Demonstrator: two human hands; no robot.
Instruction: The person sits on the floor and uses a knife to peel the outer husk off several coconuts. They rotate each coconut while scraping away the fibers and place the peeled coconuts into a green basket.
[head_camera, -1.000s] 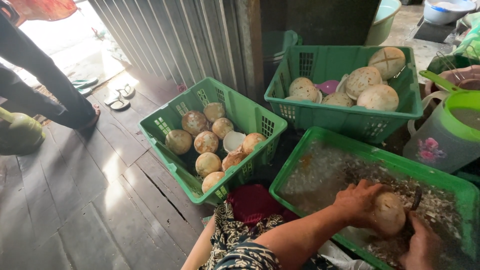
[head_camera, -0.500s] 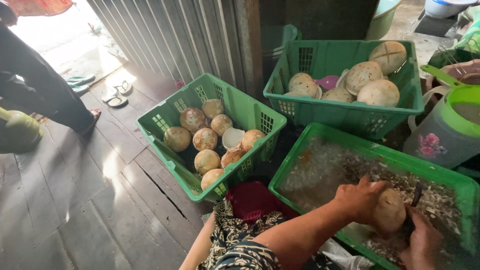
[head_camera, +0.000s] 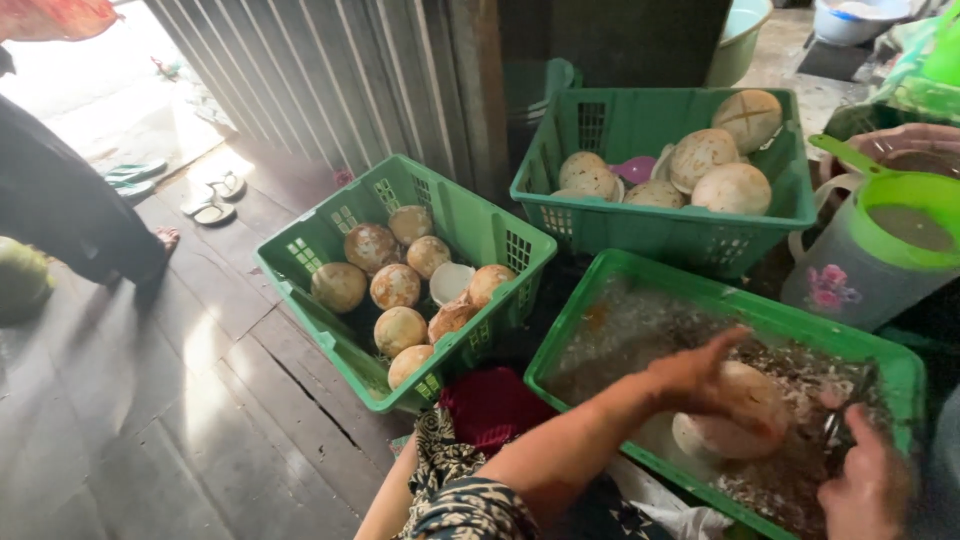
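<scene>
My left hand (head_camera: 700, 375) rests on a pale peeled coconut (head_camera: 735, 420) and holds it over a green crate (head_camera: 650, 290) full of brown and white shavings. My right hand (head_camera: 865, 480) at the lower right grips a dark scraping tool (head_camera: 845, 415) whose tip lies beside the coconut. My forearm crosses the crate's near rim from the lower middle.
A green crate (head_camera: 300, 260) of brownish coconuts stands at centre left, another crate (head_camera: 620, 215) with larger pale coconuts behind. A lidded plastic jug (head_camera: 880, 250) is at right. A person's dark-clad leg (head_camera: 70, 210) and sandals (head_camera: 215, 200) are at far left on the wooden floor.
My left hand has shifted over the coconut, turning it in the crate. The person at left has moved slightly. The view has tilted a little.
</scene>
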